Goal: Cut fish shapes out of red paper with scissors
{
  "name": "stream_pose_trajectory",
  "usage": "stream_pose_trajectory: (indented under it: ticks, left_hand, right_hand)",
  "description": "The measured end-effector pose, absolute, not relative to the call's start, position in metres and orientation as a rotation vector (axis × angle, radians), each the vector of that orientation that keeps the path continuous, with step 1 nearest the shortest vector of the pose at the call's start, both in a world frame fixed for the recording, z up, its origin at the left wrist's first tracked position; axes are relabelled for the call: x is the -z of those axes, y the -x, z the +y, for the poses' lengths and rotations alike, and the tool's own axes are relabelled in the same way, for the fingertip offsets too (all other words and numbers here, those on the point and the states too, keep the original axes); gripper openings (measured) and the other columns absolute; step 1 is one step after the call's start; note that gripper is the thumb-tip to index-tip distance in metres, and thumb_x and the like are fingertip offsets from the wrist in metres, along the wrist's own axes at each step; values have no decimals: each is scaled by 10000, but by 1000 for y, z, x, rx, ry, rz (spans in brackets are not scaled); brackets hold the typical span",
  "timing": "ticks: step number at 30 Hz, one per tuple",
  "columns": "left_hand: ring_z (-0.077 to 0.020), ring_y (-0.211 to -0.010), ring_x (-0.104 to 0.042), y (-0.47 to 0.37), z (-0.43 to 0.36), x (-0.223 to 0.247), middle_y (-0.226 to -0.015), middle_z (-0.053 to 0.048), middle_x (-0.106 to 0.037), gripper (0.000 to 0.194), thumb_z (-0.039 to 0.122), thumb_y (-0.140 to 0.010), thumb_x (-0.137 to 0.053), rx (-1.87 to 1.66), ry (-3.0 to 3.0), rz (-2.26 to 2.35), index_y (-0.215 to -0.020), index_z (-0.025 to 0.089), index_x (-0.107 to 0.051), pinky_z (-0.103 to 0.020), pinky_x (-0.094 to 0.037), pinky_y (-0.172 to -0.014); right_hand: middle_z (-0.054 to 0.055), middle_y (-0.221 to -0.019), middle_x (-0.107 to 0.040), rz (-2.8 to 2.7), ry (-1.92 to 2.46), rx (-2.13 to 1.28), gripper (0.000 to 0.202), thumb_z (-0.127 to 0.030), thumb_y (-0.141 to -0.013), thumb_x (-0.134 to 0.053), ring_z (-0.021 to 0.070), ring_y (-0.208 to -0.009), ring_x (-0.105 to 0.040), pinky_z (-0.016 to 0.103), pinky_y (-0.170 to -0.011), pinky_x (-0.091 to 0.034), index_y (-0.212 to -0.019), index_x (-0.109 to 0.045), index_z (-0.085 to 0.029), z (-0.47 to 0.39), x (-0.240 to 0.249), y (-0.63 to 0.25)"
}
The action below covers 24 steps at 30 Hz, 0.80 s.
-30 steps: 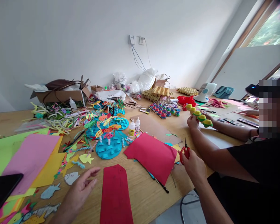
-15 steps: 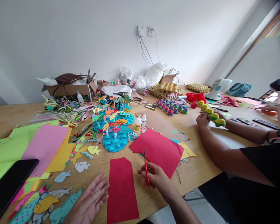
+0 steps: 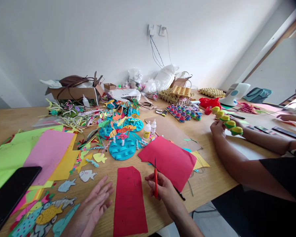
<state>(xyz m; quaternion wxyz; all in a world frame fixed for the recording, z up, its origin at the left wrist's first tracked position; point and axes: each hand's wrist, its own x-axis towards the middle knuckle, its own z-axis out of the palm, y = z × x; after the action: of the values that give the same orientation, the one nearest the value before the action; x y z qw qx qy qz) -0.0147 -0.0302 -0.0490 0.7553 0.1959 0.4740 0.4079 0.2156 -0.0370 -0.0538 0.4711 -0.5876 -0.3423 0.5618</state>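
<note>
My right hand point(image 3: 162, 189) holds a pair of red-handled scissors point(image 3: 156, 184), blades pointing away from me. My left hand point(image 3: 95, 205) is open, palm turned inward, with nothing in it. Between the two hands lies a long red sheet point(image 3: 130, 200) with cut top corners and faint drawn lines on it. Just beyond the scissors is a larger red sheet point(image 3: 170, 158). The end of a dark pen-like stick point(image 3: 180, 195) pokes out from under it. Paper fish cutouts, such as an orange fish point(image 3: 48, 214), lie left of my left hand.
A black phone point(image 3: 14, 197) rests on coloured sheets at the left. Two glue bottles point(image 3: 150, 128) stand beside blue bases point(image 3: 122, 148) with paper fish. At the right, a co-worker's hands point(image 3: 218, 128) hold a yellow-green egg-carton strip point(image 3: 229, 124). Boxes and bags line the wall.
The view has shifted slightly. My left hand has moved a little away from the long red sheet. The dark stick's end now shows beside my right wrist. The scissors stay in my right hand.
</note>
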Motion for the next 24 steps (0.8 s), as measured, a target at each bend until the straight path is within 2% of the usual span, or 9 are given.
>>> stream_pose_trajectory:
  ticks: [4,7,9,11,13,14,16,19,24]
  left_hand:
    - [-298,-1256,-424,7,-29,46,-1476,-154,-327,873,326,-655,-691,-842,-407,976,-1395,194,-247,-376,-390,-929]
    - [-294,-1230,-455,3,-29,47,-1456,-166,-358,860,318,-658,-675,-819,-418,974,-1392,184,-247,-374,-410,-910]
    - [-295,-1195,-490,4,-28,50,-1411,-164,-430,769,344,-695,-640,-803,-495,998,-1368,186,-305,-385,-429,-891]
    - [-309,-1137,-532,6,-24,53,-1338,-147,-521,610,369,-718,-617,-792,-718,1072,-1282,202,-456,-406,-441,-879]
    - [-334,-1037,-576,5,-16,56,-1151,-140,-655,459,307,-619,-694,-778,-1082,1226,-1065,211,-649,-418,-436,-881]
    - [-336,-1051,-568,4,-10,57,-1127,-117,-671,414,270,-623,-683,-747,-1255,1284,-1036,241,-676,-431,-410,-919]
    - [-332,-1137,-515,-3,2,59,-1169,-100,-654,370,200,-631,-649,-735,-1565,1350,-992,260,-703,-429,-330,-1006]
    - [-343,-1178,-470,-14,22,63,-1191,-139,-620,395,159,-644,-612,-687,-1851,1357,-1029,213,-682,-437,-283,-1033]
    - [-332,-1111,-494,-21,44,71,-1100,-114,-629,328,121,-576,-646,-610,-1906,1327,-887,224,-661,-417,-310,-983]
  right_hand:
    - [-33,-608,-559,-884,1387,-1498,200,-288,-602,-658,111,-472,-495,211,-433,-341,-703,-519,-185,-31,51,-207]
    - [-50,-564,-528,-888,1372,-1517,216,-295,-604,-652,104,-440,-474,208,-419,-332,-725,-512,-183,-26,57,-201]
    - [-52,-570,-524,-882,1376,-1502,238,-321,-610,-654,99,-430,-476,208,-418,-334,-739,-513,-178,-24,60,-200]
    - [-38,-623,-551,-882,1375,-1474,250,-337,-617,-652,96,-434,-490,213,-427,-348,-747,-511,-176,-22,63,-201]
    - [-22,-691,-577,-893,1375,-1434,243,-324,-615,-652,97,-459,-501,219,-442,-369,-748,-510,-179,-19,65,-203]
    - [-17,-710,-582,-902,1377,-1414,230,-307,-613,-652,102,-476,-505,221,-448,-377,-745,-511,-181,-17,66,-204]
    - [-15,-715,-584,-923,1384,-1387,201,-266,-604,-651,112,-506,-510,221,-451,-385,-731,-517,-185,-14,68,-203]
    - [-5,-725,-595,-953,1399,-1372,174,-214,-592,-642,129,-529,-520,227,-449,-392,-721,-531,-182,-9,71,-199]
    - [22,-754,-632,-974,1400,-1348,172,-208,-588,-637,180,-631,-572,244,-482,-420,-729,-543,-178,-7,75,-195]
